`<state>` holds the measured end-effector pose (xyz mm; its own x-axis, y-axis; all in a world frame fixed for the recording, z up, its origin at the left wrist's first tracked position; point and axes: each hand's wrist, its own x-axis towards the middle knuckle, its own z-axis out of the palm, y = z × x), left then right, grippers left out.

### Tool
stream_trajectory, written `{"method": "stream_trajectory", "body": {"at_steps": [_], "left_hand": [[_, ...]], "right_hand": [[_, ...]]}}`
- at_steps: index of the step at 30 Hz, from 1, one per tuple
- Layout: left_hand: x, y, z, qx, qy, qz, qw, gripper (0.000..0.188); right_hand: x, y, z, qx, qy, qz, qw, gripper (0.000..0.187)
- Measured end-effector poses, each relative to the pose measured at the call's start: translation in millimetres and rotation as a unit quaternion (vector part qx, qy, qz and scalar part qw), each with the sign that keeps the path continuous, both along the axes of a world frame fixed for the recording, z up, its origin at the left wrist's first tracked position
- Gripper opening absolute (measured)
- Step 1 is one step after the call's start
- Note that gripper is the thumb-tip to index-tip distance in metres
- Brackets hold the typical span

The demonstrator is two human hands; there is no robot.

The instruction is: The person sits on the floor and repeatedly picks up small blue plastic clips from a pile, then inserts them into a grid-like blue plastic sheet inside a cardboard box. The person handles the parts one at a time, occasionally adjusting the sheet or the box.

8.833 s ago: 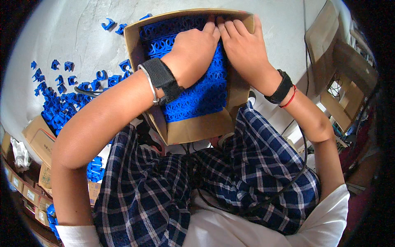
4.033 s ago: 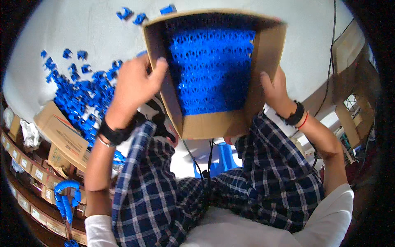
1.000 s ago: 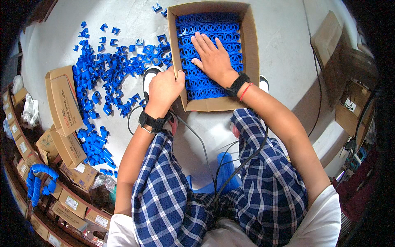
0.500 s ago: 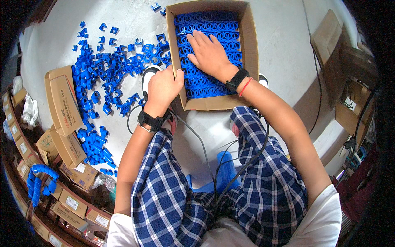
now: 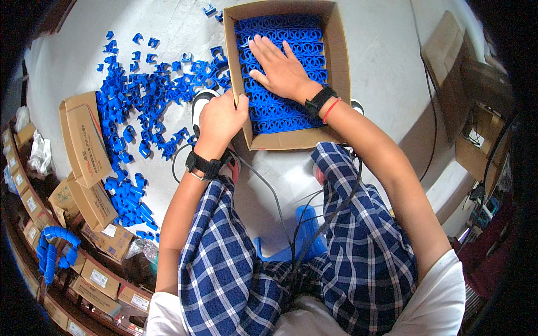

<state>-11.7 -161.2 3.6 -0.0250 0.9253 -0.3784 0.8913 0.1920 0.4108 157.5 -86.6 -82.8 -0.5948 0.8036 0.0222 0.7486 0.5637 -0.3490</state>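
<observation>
An open cardboard box [image 5: 339, 73] stands on the floor in front of me, with rows of blue plastic pipe clips [image 5: 283, 124] packed inside it. My right hand [image 5: 280, 68] lies flat on the rows, palm down, fingers stretched out and the thumb apart. Under the palm, part of the clips is hidden. At the box's left wall, my left hand [image 5: 222, 119] is closed over the edge, with its thumb on the near side; its other fingers are mostly hidden. Both wrists wear black straps.
Many loose blue clips [image 5: 154, 92] are scattered on the floor left of the box. An open carton [image 5: 84, 137] lies beside them, more blue pieces [image 5: 131, 199] spilling near it. Shelves with small boxes [image 5: 101, 277] line the left. Black cables [image 5: 269, 185] run between my legs, near a blue stool [image 5: 307, 235].
My right hand has slid slightly toward the far left over the rows, its fingers a little more spread. My left hand keeps its hold on the box edge.
</observation>
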Motion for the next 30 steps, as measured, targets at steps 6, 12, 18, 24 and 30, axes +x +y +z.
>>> {"method": "stream_trajectory", "body": {"at_steps": [6,12,18,24,30], "left_hand": [[-1,2,2,-0.033,0.005,0.002,0.999,0.036],[-4,1,6,-0.019,0.005,-0.012,1.0,0.041],[-31,20,23,-0.045,-0.451,0.194,0.87,0.062],[-23,24,30,-0.156,-0.726,0.271,0.612,0.055],[-20,18,28,-0.158,-0.726,0.231,0.628,0.04]], "right_hand": [[4,8,0,0.017,-0.009,-0.048,0.999,0.074],[7,14,25,0.067,0.072,-0.154,0.983,0.068],[2,0,84,-0.015,0.283,-0.107,0.953,0.043],[-19,-25,117,-0.083,0.364,0.027,0.927,0.037],[-14,-24,111,-0.079,0.31,0.026,0.947,0.039]]}}
